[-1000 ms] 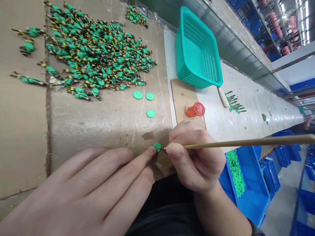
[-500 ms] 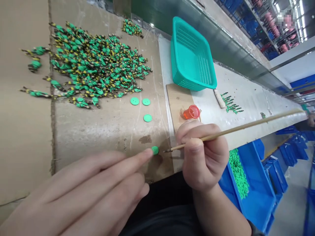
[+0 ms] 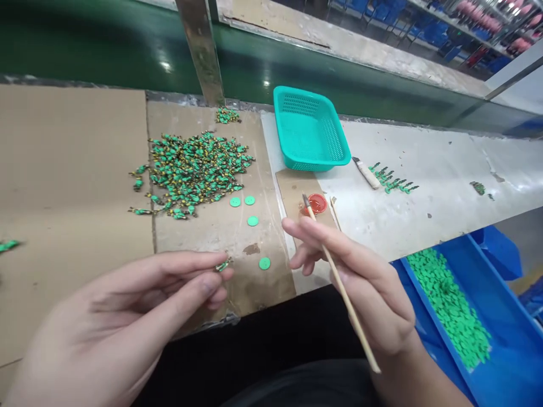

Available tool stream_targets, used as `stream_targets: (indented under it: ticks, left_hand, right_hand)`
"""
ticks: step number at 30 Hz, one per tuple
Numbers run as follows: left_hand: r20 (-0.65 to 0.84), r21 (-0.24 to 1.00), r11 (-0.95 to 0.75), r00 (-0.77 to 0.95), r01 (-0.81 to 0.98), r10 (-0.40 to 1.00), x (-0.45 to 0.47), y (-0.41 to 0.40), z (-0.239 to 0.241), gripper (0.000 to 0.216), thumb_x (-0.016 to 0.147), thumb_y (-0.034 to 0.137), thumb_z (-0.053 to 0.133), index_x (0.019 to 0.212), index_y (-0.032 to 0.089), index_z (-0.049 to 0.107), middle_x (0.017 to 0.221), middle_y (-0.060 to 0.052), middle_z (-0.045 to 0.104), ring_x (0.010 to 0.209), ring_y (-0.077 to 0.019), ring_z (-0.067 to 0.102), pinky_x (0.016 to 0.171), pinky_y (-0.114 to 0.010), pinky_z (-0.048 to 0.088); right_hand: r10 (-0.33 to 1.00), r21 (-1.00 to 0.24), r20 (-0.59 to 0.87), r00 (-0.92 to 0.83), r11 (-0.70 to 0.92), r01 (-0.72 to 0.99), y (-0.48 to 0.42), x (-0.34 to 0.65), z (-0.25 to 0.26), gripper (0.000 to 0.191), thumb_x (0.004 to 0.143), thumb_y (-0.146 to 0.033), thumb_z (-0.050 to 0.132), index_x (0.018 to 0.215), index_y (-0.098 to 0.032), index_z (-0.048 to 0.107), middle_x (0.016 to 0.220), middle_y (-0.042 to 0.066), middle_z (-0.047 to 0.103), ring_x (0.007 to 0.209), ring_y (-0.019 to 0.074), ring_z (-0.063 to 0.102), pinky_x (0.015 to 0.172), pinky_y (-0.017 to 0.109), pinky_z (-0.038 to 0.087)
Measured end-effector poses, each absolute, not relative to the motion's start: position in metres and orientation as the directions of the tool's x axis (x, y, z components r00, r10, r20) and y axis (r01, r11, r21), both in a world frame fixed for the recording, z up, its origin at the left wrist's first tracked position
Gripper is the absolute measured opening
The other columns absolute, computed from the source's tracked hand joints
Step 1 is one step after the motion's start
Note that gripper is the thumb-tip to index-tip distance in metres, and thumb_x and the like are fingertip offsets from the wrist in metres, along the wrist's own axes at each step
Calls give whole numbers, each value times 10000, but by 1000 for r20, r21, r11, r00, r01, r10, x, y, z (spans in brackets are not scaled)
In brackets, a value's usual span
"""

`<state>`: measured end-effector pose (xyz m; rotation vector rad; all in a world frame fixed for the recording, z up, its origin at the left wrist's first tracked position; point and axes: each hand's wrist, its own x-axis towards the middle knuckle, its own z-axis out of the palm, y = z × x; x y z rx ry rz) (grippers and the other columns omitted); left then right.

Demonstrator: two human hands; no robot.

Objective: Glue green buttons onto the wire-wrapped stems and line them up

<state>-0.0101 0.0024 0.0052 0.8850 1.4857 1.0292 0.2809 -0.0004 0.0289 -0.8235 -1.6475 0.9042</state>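
My left hand (image 3: 139, 305) pinches a small green, yellow and black figure (image 3: 223, 264) between thumb and fingertips above the cardboard mat (image 3: 203, 237). My right hand (image 3: 356, 282) holds a thin wooden brush (image 3: 339, 282), bristles pointing up toward the small orange paint cup (image 3: 316, 204). A green disc (image 3: 264, 263) lies on the mat between my hands. Three more green discs (image 3: 245, 207) lie farther back. A big heap of the same small figures (image 3: 193, 169) covers the mat beyond them.
A teal mesh basket (image 3: 309, 135) stands behind the paint cup. A second brush (image 3: 366, 173) and a row of figures (image 3: 392, 180) lie on the white table. A blue bin (image 3: 466, 322) of green discs (image 3: 449, 308) sits at lower right. A green conveyor (image 3: 127, 51) runs behind.
My left fingertip left the green disc and now pinches a small figure. My right hand lifted the brush off the disc and turned its bristles up. The view tilted level and pulled back.
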Motion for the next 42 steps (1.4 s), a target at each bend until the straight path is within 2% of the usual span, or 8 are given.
stream_targets:
  ticks: [3, 7, 9, 11, 16, 21, 29, 42]
  left_hand:
    - [-364, 930, 368, -87, 27, 927, -8, 10, 9, 438, 744, 606, 1089, 974, 271, 924, 847, -52, 863, 636, -176, 758, 598, -268, 718]
    - [-286, 958, 287, 9, -10, 958, -4, 17, 12, 378, 787, 582, 1077, 937, 266, 933, 642, -6, 705, 557, -104, 645, 496, -149, 532]
    - [-257, 966, 257, 6, 14, 966, -3, 18, 13, 350, 808, 573, 1063, 944, 274, 941, 638, -3, 698, 566, -101, 640, 517, -149, 532]
    - [-207, 969, 210, -35, 127, 978, -1, 17, 13, 327, 830, 571, 1042, 957, 285, 948, 742, -24, 788, 598, -106, 679, 540, -148, 556]
    - [145, 859, -183, 116, 479, 983, 8, 13, 11, 86, 996, 410, 875, 1019, 368, 947, 1068, -6, 905, 958, -145, 854, 865, -153, 677]
    - [276, 761, -390, 284, 519, 918, 21, 14, 10, 210, 1075, 251, 774, 1150, 409, 892, 1090, 57, 878, 986, -95, 837, 940, -147, 657]
    - [306, 686, -433, 308, 585, 901, 26, 17, 2, 187, 1090, 263, 790, 1201, 388, 873, 1173, 79, 888, 1029, -72, 828, 994, -117, 614]
    - [307, 679, -416, 281, 605, 909, 29, 17, -1, 197, 1079, 271, 812, 1193, 409, 894, 1161, 66, 906, 1010, -132, 861, 910, -212, 682]
  right_hand:
    - [862, -874, 484, -149, 485, -33, 0, 283, 26, 523, 1143, -194, 601, 1654, -157, 707, 1532, 158, 832, 972, 198, 843, 836, 358, 749]
    - [885, -890, 455, -98, 455, -14, 1, 279, 21, 349, 1147, -106, 631, 1423, -237, 799, 1282, 87, 922, 870, 131, 831, 718, 242, 690]
    - [895, -897, 441, -59, 440, -32, 1, 276, 18, 215, 1138, -82, 662, 1256, -249, 731, 1122, 29, 921, 840, 94, 828, 685, 169, 646]
    - [897, -896, 442, -5, 441, -58, 1, 274, 14, 229, 1136, -69, 670, 1222, -274, 615, 1015, -25, 890, 848, 77, 842, 721, 147, 646]
    - [899, -891, 435, -56, 438, 121, 6, 276, 7, 291, 1172, -152, 676, 1403, -296, 575, 1118, 2, 904, 1004, 118, 894, 898, 243, 712]
    - [808, -740, 565, -169, 586, 330, 16, 278, 1, 30, 1179, -233, 687, 1194, -215, 705, 1122, 57, 893, 984, 170, 854, 918, 324, 704]
    - [802, -752, 588, -106, 590, 295, 16, 275, -10, 63, 1172, -207, 699, 1192, -160, 736, 1144, 57, 893, 1009, 128, 834, 950, 259, 669]
    - [794, -754, 600, -98, 602, 264, 16, 277, -11, 81, 1168, -221, 710, 1210, -159, 742, 1137, 51, 885, 984, 131, 824, 935, 265, 674]
